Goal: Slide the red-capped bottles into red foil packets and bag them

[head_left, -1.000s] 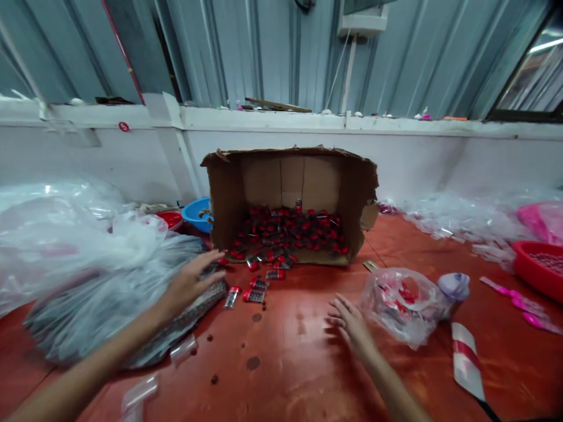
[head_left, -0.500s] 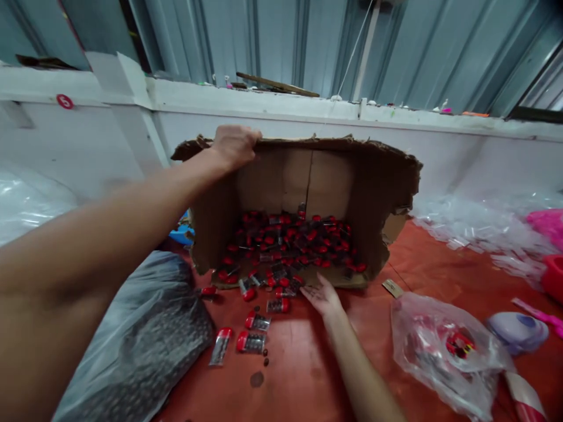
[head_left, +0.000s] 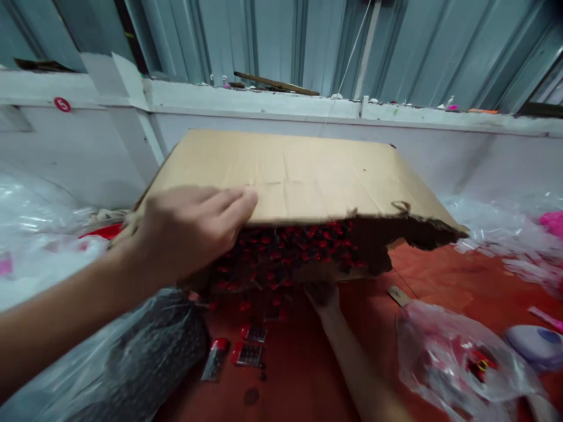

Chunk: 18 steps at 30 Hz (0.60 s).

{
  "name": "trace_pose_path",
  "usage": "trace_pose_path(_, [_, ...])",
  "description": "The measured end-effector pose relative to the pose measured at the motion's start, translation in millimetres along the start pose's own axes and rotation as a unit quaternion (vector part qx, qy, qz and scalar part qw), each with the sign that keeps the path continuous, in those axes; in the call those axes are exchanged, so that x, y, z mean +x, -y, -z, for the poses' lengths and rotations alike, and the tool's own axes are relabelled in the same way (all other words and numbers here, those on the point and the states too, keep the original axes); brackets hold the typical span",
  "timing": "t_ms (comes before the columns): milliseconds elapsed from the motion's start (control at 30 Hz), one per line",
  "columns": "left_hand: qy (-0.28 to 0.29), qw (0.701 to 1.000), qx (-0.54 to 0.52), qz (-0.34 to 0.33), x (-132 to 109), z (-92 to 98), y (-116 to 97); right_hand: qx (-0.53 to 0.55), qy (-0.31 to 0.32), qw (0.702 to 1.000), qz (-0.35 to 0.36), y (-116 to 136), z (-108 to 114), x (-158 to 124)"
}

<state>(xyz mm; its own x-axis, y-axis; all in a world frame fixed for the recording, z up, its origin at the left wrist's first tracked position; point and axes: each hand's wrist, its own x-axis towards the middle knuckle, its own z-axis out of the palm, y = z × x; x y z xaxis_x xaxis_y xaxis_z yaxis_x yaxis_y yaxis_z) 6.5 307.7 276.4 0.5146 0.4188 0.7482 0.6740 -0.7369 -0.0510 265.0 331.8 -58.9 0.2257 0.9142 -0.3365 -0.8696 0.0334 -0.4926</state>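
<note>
A large cardboard box [head_left: 299, 176] with torn edges lies tipped, its mouth facing me. My left hand [head_left: 197, 220] is closed on the box's upper edge, thumb side hidden. Inside is a heap of small red-capped clear packs [head_left: 303, 246], shaded by the box's upper side. My right hand [head_left: 324, 295] lies palm up at the lower lip, dark in shadow; its fingers look spread, with nothing visible held. A few loose packs [head_left: 247, 354] lie on the red surface [head_left: 299, 375] before the box, beside small dark bits.
On the left, a clear plastic bag of dark small pieces [head_left: 145, 357] sits against the box. To the right are a clear bag with red items [head_left: 466, 357], a pale purple object [head_left: 534, 346] and a pile of clear plastic pieces [head_left: 505, 246]. A white wall [head_left: 272, 120] stands behind.
My left hand has brought the box's upper edge down and toward me, so its outer side now shows and the mouth looks narrower. My right hand has stayed near the lower lip.
</note>
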Motion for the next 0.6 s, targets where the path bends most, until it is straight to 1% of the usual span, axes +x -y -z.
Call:
trace_pose_path(67, [0.007,0.999,0.034,-0.030,-7.1,3.9,-0.6,0.015,0.004,1.000,-0.004,0.3,-3.0,-1.8])
trace_pose_path(133, [-0.008,0.995,0.087,-0.040,-5.0,1.7,2.8,0.000,-0.004,1.000,0.001,1.9,-6.0,-3.8])
trace_pose_path(200, [0.011,0.992,0.119,-0.044,-2.6,-1.6,4.5,-0.020,-0.008,1.000,0.008,4.4,-7.8,-6.2])
trace_pose_path(267, [0.029,0.989,0.132,-0.066,-6.7,-0.3,1.5,-0.018,0.014,1.000,0.011,6.1,-8.1,-7.5])
trace_pose_path(333, [0.007,0.988,0.119,-0.098,-15.6,7.1,-4.9,0.002,0.048,0.999,0.023,6.2,-8.3,-5.4])
trace_pose_path(367, [-0.024,0.987,0.111,-0.113,-19.1,12.0,-8.2,0.008,0.058,0.998,0.034,5.7,-9.1,-2.6])
trace_pose_path(400, [-0.051,0.985,0.112,-0.124,-20.6,16.7,-11.0,0.011,0.060,0.997,0.045,4.9,-10.4,1.4])
trace_pose_path(433, [-0.050,0.983,0.119,-0.127,-19.6,20.3,-13.3,0.010,0.054,0.997,0.053,3.9,-12.2,6.1])
trace_pose_path(467, [-0.065,0.981,0.133,-0.127,-16.2,22.3,-14.7,0.006,0.043,0.997,0.057,3.0,-14.2,11.2])
trace_pose_path(500, [-0.051,0.981,0.154,-0.107,-11.3,22.6,-15.3,0.000,0.035,0.998,0.057,2.0,-16.0,16.1])
trace_pose_path(533, [-0.017,0.980,0.171,-0.096,-5.9,21.2,-15.0,-0.006,0.029,0.998,0.056,1.3,-17.3,20.3])
trace_pose_path(600, [-0.004,0.978,0.184,-0.099,1.1,15.8,-12.1,-0.030,0.023,0.998,0.055,0.5,-17.3,25.3])
